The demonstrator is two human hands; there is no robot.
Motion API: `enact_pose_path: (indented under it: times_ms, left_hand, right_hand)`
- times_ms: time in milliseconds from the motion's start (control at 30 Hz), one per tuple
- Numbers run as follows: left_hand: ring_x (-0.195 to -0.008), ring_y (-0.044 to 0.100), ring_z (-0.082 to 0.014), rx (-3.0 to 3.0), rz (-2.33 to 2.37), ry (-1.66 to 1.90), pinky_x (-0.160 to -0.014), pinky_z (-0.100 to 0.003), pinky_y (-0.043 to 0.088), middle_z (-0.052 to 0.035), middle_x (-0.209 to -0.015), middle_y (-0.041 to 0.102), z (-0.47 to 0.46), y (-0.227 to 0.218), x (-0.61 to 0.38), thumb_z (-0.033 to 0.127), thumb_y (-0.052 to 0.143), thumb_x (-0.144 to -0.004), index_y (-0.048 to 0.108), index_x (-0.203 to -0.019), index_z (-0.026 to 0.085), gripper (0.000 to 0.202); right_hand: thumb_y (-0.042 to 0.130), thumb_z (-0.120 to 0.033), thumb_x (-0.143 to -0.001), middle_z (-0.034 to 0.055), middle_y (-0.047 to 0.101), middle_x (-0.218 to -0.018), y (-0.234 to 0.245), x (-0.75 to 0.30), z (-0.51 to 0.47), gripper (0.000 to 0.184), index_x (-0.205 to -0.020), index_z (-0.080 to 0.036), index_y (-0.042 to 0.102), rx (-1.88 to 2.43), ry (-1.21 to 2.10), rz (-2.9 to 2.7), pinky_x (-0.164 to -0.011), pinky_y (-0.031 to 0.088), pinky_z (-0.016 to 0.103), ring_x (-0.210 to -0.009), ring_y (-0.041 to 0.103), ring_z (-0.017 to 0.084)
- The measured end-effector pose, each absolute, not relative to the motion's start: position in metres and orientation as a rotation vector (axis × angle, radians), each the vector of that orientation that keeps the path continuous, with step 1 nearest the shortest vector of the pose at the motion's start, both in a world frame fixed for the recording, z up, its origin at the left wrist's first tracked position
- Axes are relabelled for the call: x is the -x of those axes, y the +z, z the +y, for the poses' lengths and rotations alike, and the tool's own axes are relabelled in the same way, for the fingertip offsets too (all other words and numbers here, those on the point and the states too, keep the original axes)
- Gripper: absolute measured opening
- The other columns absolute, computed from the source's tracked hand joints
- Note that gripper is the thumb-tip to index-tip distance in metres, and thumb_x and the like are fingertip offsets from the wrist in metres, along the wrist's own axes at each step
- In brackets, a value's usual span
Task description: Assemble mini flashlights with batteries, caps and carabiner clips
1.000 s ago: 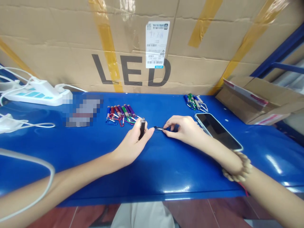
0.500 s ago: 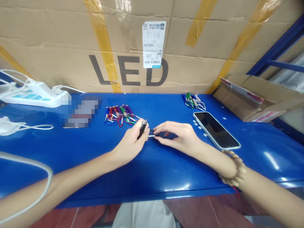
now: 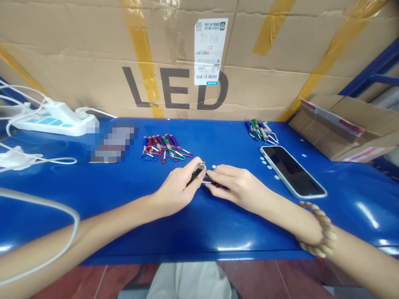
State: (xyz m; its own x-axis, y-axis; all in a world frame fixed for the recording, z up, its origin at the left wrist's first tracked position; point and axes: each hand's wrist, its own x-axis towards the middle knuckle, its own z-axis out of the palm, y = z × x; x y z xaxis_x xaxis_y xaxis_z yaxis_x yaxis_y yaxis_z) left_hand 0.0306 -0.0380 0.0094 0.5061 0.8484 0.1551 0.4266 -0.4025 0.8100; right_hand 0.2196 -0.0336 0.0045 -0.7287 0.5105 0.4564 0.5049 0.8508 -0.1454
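My left hand (image 3: 182, 185) is closed around a small black keychain flashlight (image 3: 196, 172), its silver end pointing up and to the right. Between my two hands a dark carabiner clip (image 3: 208, 182) with a silvery bar shows, partly covered by fingers. The fingertips of my right hand (image 3: 238, 182) pinch this clip from the right. Just behind my left hand, several blue, red, green and purple keychain flashlights (image 3: 163, 143) lie in a row with their carabiners toward me. A smaller group of blue, green and silver keychain flashlights (image 3: 260, 131) lies farther back on the right.
A phone (image 3: 291, 171) lies right of my right hand on the blue table (image 3: 174, 245). An open cardboard box (image 3: 339, 128) stands back right, a power strip (image 3: 59, 120) with cables back left. White dots are scattered about. A large carton (image 3: 93, 54) walls the back.
The whole view has shifted slightly, so the table things appear a little to the right or higher. My hands stay together on the flashlight and its clip, with the flashlight tilted more to the right.
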Motion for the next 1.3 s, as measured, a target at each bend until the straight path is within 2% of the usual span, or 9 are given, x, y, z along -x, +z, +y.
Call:
enact_pose_path:
  times_ms: [133, 300, 500, 833, 1033, 1133, 1300]
  left_hand:
    - [-0.056, 0.040, -0.0102, -2.126, 1.139, 0.698, -0.057, -0.022, 0.032, 0.0044, -0.063, 0.042, -0.038, 0.007, -0.028, 0.031, 0.035, -0.091, 0.035, -0.077, 0.021, 0.017]
    - [-0.055, 0.042, -0.0105, -2.207, 1.182, 0.697, -0.055, -0.021, 0.031, 0.0045, -0.062, 0.043, -0.038, 0.006, -0.028, 0.031, 0.035, -0.091, 0.038, -0.079, 0.022, 0.015]
    - [-0.055, 0.044, -0.0106, -2.235, 1.134, 0.670, -0.055, -0.021, 0.032, 0.0040, -0.062, 0.045, -0.040, 0.010, -0.028, 0.026, 0.035, -0.089, 0.037, -0.078, 0.021, 0.012]
    - [-0.050, 0.040, -0.0093, -2.219, 1.126, 0.695, -0.051, -0.020, 0.029, 0.0057, -0.059, 0.041, -0.041, 0.012, -0.029, 0.030, 0.033, -0.091, 0.034, -0.077, 0.022, 0.016]
    - [-0.044, 0.034, -0.0079, -2.185, 1.141, 0.649, -0.049, -0.021, 0.028, 0.0091, -0.052, 0.035, -0.046, 0.015, -0.032, 0.031, 0.041, -0.084, 0.029, -0.073, 0.022, 0.019]
    - [-0.042, 0.032, -0.0074, -2.190, 1.208, 0.593, -0.048, -0.021, 0.027, 0.0102, -0.049, 0.033, -0.046, 0.013, -0.033, 0.028, 0.044, -0.080, 0.032, -0.074, 0.022, 0.015]
    - [-0.042, 0.039, -0.0078, -2.285, 1.247, 0.561, -0.049, -0.021, 0.028, 0.0088, -0.051, 0.041, -0.045, 0.008, -0.035, 0.026, 0.041, -0.082, 0.043, -0.084, 0.021, 0.006]
  right_hand:
    - [0.041, -0.029, -0.094, 0.0065, 0.059, -0.071, 0.005, -0.218, -0.033, 0.031, -0.083, -0.012, 0.064, 0.744, 0.114, -2.497, -0.061, 0.046, 0.025, -0.064, 0.055, 0.014]
    - [0.048, -0.025, -0.091, 0.0038, 0.057, -0.065, 0.005, -0.215, -0.034, 0.025, -0.080, -0.011, 0.065, 0.718, 0.233, -2.371, -0.054, 0.042, 0.021, -0.057, 0.050, 0.011]
    - [0.051, -0.023, -0.089, 0.0018, 0.053, -0.060, 0.002, -0.213, -0.036, 0.025, -0.074, -0.010, 0.066, 0.707, 0.220, -2.304, -0.051, 0.038, 0.020, -0.053, 0.045, 0.009]
    - [0.048, -0.021, -0.090, 0.0015, 0.055, -0.060, 0.007, -0.213, -0.038, 0.026, -0.071, -0.012, 0.064, 0.738, 0.209, -2.307, -0.052, 0.038, 0.020, -0.053, 0.045, 0.008]
    - [0.053, -0.017, -0.088, 0.0014, 0.052, -0.057, 0.012, -0.214, -0.037, 0.022, -0.070, -0.010, 0.064, 0.755, 0.133, -2.141, -0.049, 0.037, 0.021, -0.052, 0.044, 0.008]
    - [0.053, -0.014, -0.087, 0.0022, 0.055, -0.059, 0.016, -0.212, -0.041, 0.019, -0.072, -0.011, 0.065, 0.776, 0.061, -2.044, -0.049, 0.039, 0.021, -0.052, 0.045, 0.008]
    - [0.055, -0.014, -0.086, 0.0036, 0.058, -0.062, 0.016, -0.210, -0.043, 0.014, -0.078, -0.010, 0.066, 0.760, 0.029, -2.064, -0.052, 0.043, 0.021, -0.054, 0.049, 0.009]
